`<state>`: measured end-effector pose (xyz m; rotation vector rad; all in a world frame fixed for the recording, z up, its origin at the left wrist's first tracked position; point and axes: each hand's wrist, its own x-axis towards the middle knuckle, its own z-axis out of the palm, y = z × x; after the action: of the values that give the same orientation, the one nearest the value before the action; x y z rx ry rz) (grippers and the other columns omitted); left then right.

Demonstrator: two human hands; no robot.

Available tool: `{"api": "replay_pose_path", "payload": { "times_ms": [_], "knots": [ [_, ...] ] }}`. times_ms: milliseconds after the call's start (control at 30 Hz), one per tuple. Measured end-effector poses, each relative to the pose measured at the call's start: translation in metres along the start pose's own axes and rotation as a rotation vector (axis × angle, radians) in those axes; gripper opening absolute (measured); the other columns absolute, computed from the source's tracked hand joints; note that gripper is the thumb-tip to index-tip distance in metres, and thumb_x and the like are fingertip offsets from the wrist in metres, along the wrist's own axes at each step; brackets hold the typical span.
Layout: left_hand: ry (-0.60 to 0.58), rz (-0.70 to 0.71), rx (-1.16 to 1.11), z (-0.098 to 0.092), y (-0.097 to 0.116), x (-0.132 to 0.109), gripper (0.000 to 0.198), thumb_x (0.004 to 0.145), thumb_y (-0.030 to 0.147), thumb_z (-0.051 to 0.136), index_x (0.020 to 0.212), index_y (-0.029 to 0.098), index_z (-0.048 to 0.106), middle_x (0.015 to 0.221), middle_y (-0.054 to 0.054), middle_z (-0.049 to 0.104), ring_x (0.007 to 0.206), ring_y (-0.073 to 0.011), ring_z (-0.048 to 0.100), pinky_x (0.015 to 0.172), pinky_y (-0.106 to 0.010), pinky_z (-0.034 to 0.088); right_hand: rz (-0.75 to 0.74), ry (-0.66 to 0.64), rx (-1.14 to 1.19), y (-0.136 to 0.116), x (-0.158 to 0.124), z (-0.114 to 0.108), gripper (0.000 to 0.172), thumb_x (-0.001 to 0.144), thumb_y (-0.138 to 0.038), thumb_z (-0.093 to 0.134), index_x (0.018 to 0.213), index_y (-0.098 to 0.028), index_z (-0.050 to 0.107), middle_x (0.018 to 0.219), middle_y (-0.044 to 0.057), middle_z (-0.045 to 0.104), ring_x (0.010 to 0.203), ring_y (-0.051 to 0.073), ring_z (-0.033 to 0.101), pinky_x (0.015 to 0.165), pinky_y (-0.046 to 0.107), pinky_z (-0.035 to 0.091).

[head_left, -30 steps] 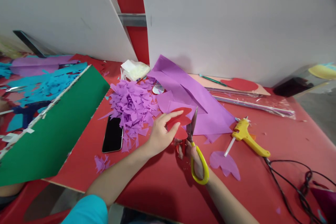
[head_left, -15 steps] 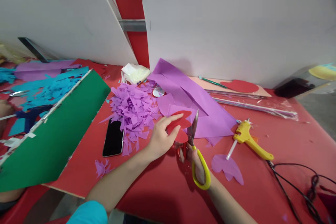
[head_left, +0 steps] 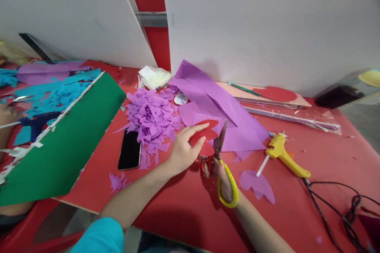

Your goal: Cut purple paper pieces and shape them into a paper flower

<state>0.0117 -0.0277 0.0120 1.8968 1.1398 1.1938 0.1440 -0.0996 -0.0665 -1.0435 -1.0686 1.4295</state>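
My left hand pinches a red paper cut-out together with purple paper, thumb and fingers closed on it. My right hand grips yellow-and-red-handled scissors, fingers through the loops. The blades point up and away and sit at the right edge of the red cut-out. Both hands hover just above the red tabletop.
A heap of purple paper scraps and a black phone lie to the left. Purple sheets lie behind. A yellow glue gun with black cable, a purple cut-out and a green board are near.
The view shifted slightly. Both hands stay on the red cut-out and the scissors, with little visible movement of the blades.
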Motion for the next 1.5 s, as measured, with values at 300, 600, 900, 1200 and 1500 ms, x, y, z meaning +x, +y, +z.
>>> {"api": "replay_pose_path", "payload": {
  "times_ms": [300, 600, 900, 1200, 1500],
  "knots": [
    [0.026, -0.035, -0.026, -0.0015, -0.0011, 0.0007, 0.032, 0.081, 0.015, 0.053, 0.112, 0.02, 0.059, 0.114, -0.005, 0.064, 0.107, -0.0176, 0.059, 0.094, -0.036, 0.048, 0.024, -0.02, 0.024, -0.0032, 0.0009, 0.0012, 0.061, 0.079, -0.07, 0.032, 0.099, -0.02, 0.059, 0.056, -0.002, 0.042, 0.055, 0.016, 0.039, 0.067, 0.035, 0.037],
    [0.003, -0.04, -0.038, -0.0028, -0.0028, -0.0003, 0.033, 0.083, 0.018, 0.052, 0.115, 0.021, 0.058, 0.117, -0.005, 0.063, 0.11, -0.0179, 0.057, 0.098, -0.036, 0.046, -0.013, -0.058, 0.013, 0.0015, 0.0004, -0.0019, 0.062, 0.081, -0.069, 0.029, 0.103, -0.019, 0.058, 0.059, -0.001, 0.043, 0.055, 0.016, 0.038, 0.062, 0.033, 0.036],
    [-0.009, -0.032, -0.003, -0.0011, -0.0014, -0.0016, 0.033, 0.082, 0.015, 0.053, 0.114, 0.022, 0.058, 0.116, -0.004, 0.063, 0.11, -0.0175, 0.057, 0.097, -0.035, 0.047, -0.043, -0.057, -0.044, 0.0002, 0.0011, -0.0025, 0.057, 0.082, -0.068, 0.028, 0.094, -0.02, 0.056, 0.059, -0.002, 0.043, 0.056, 0.015, 0.039, 0.062, 0.032, 0.035],
    [0.0, -0.037, 0.005, 0.001, -0.0026, -0.0026, 0.033, 0.082, 0.016, 0.054, 0.114, 0.022, 0.058, 0.115, -0.004, 0.064, 0.108, -0.0169, 0.058, 0.095, -0.033, 0.047, -0.062, -0.061, -0.074, 0.001, 0.002, -0.0026, 0.057, 0.081, -0.07, 0.028, 0.092, -0.02, 0.054, 0.059, -0.002, 0.043, 0.055, 0.015, 0.037, 0.059, 0.032, 0.034],
    [0.017, -0.038, -0.023, 0.0039, -0.0045, -0.0024, 0.033, 0.081, 0.016, 0.055, 0.113, 0.022, 0.06, 0.115, -0.004, 0.064, 0.108, -0.0173, 0.059, 0.095, -0.032, 0.048, -0.067, -0.067, -0.064, 0.004, 0.0014, -0.0035, 0.056, 0.081, -0.069, 0.028, 0.091, -0.02, 0.052, 0.06, -0.002, 0.042, 0.055, 0.014, 0.036, 0.059, 0.031, 0.033]
  ]
}}
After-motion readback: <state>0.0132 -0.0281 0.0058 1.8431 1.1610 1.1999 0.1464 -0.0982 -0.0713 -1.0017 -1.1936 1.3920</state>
